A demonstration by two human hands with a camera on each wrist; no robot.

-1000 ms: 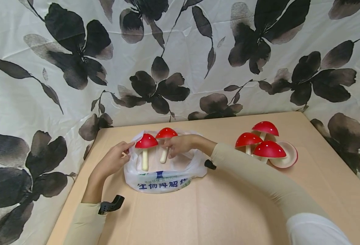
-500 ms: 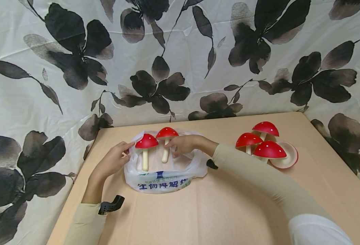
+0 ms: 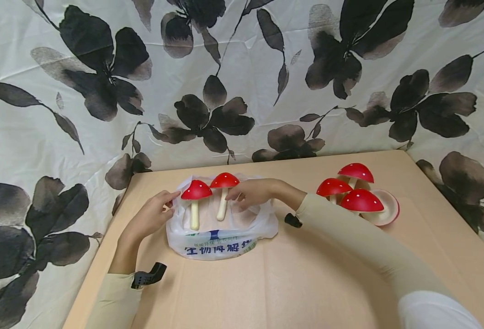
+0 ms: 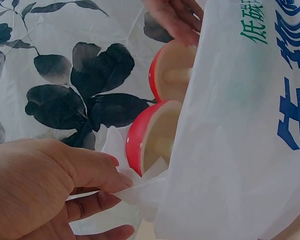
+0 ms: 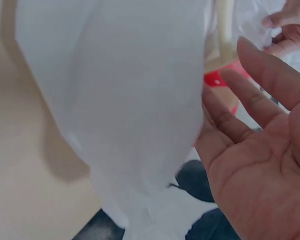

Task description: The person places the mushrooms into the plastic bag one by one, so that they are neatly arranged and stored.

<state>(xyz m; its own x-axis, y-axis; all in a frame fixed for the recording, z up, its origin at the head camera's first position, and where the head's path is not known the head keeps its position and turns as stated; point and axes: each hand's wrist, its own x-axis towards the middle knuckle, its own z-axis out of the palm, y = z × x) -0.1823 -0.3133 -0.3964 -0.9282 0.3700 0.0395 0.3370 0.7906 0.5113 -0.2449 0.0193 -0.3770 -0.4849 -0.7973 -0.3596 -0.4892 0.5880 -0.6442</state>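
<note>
A white plastic bag [image 3: 221,244] with blue and green print lies open on the table. Two toy mushrooms, each with a white-dotted red cap and pale stem, rest in it: a left mushroom [image 3: 196,189] and a right mushroom [image 3: 224,180]. My left hand [image 3: 152,215] pinches the bag's edge between thumb and index finger, clearest in the left wrist view, by the left mushroom's cap. Beside the right mushroom, my right hand [image 3: 255,193] reaches over the bag. In the right wrist view its fingers [image 5: 255,102] are loosely extended and grip nothing.
Several more red-capped mushrooms [image 3: 363,200] cluster at the table's back right, one with its pale underside [image 3: 385,205] showing. The wooden table [image 3: 266,288] ends at the back against a flower-printed cloth [image 3: 283,82].
My right hand has let go of the right mushroom and drawn slightly to the right, leaving it lying in the bag. My left hand has stayed at the bag's edge.
</note>
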